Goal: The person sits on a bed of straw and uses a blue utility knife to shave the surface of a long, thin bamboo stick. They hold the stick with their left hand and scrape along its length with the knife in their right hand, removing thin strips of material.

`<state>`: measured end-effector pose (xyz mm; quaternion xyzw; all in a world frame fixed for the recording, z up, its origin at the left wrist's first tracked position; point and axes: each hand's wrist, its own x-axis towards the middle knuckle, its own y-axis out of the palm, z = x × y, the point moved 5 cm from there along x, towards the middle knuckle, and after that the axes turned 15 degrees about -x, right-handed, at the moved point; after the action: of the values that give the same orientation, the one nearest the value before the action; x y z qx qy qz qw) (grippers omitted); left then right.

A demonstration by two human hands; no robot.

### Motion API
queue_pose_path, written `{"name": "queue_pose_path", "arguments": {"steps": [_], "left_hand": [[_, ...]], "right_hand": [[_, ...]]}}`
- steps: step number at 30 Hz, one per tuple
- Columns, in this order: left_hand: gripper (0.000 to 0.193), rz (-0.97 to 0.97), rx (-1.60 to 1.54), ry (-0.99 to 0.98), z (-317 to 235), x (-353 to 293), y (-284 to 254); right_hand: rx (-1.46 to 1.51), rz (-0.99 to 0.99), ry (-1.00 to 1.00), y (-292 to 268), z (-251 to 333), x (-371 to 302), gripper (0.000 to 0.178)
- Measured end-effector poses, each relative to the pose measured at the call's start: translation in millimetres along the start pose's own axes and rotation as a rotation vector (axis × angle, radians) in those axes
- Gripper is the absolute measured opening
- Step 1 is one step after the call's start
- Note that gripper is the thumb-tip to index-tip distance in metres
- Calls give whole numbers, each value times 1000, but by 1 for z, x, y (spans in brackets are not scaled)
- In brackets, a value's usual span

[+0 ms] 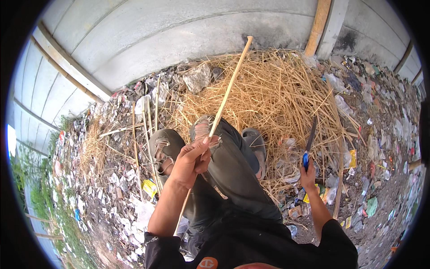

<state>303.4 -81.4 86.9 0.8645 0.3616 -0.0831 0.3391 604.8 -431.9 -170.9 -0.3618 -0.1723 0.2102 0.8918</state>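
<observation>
A heap of dry straw [277, 94] spreads below a grey concrete wall [179, 36], with plastic litter [125, 188] around it. The left hand [190, 162] has its fingers closed around a long pale bamboo strip [229, 87] that slants up over the straw. Well apart from it, the right hand [307, 175] grips the blue handle of a knife [310, 140], blade upward.

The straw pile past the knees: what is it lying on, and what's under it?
The straw pile lies on ground littered with plastic scraps and wrappers, against a grey concrete wall. Litter shows all around its edges; whatever sits beneath the middle is covered by straw.
</observation>
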Motion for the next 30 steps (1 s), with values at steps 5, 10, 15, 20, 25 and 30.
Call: {"name": "queue_pose_path", "arguments": {"steps": [5, 10, 15, 20, 25, 30], "left_hand": [[49, 46, -208, -161, 10, -15, 10], [48, 166, -222, -152, 36, -30, 12], [47, 331, 45, -74, 54, -16, 7], [46, 334, 232, 185, 30, 2, 21], [45, 230, 139, 150, 6, 28, 26], [48, 313, -26, 117, 3, 43, 33]], "right_hand": [[579, 184, 51, -28, 206, 69, 20], [538, 372, -192, -45, 350, 99, 35], [455, 394, -262, -27, 385, 114, 38], [295, 312, -362, -9, 390, 106, 38], [12, 268, -484, -26, 400, 95, 31], [-282, 125, -637, -34, 390, 81, 23]]}}
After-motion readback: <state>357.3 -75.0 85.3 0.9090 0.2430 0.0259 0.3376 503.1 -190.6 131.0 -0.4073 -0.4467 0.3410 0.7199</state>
